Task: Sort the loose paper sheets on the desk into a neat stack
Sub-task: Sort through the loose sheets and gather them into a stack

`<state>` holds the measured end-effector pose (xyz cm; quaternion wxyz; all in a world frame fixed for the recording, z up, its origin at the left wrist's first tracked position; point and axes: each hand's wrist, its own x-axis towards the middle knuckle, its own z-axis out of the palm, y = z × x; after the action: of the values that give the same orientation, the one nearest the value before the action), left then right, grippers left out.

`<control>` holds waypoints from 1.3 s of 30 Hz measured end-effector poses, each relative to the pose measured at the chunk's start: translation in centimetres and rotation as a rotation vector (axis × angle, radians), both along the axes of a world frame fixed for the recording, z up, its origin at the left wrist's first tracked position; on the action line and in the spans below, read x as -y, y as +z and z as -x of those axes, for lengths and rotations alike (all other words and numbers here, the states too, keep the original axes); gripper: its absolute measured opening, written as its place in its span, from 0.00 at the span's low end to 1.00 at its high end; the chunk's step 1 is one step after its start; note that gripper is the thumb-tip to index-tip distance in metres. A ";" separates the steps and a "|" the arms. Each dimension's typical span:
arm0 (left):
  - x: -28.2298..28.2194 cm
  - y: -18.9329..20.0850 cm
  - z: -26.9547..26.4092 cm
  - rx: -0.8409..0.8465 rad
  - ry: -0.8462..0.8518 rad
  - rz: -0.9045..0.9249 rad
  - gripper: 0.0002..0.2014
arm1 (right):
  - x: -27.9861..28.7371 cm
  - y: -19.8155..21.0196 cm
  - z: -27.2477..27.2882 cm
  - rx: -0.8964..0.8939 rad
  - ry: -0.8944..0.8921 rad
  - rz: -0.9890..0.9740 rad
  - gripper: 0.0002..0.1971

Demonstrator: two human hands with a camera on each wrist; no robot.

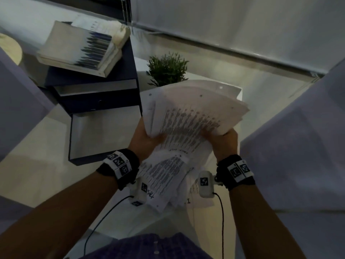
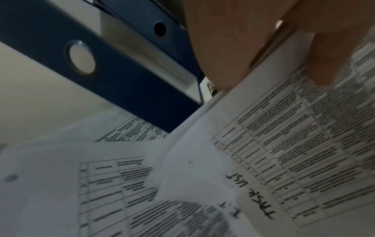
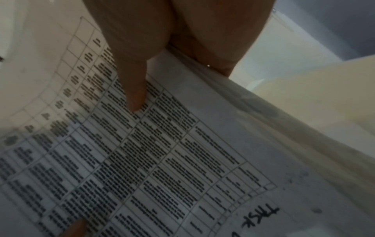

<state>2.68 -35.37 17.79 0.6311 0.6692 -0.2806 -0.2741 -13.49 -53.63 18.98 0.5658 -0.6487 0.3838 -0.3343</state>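
Clearly, left hand and right hand pinched the fanned white printed sheets; loosening slightly and tapping edges down should square them.

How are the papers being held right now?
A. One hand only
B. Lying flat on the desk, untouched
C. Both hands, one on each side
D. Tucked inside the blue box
C: the left hand and right hand grip opposite sides of the raised paper sheets.

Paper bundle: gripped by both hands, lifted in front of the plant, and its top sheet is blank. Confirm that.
Not quite. The paper bundle is gripped by the left hand and right hand before the plant, but its top sheet carries a printed table, as the right wrist view shows.
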 end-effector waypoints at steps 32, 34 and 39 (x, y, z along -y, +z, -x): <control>-3.4 4.5 -9.7 0.085 0.322 -0.136 0.11 | -4.9 -12.5 -4.2 -0.858 -0.189 -0.296 0.67; -3.6 4.3 -10.0 0.058 0.321 -0.132 0.11 | -5.3 -12.0 -3.9 -0.813 -0.249 -0.326 0.62; -3.5 4.1 -9.3 0.013 0.322 -0.138 0.10 | -4.7 -10.4 -3.2 -0.792 -0.191 -0.348 0.33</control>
<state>11.94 -31.90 21.88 0.6174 0.7491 -0.1545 -0.1839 -10.33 -48.92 8.58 0.4423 -0.5835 0.6799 -0.0411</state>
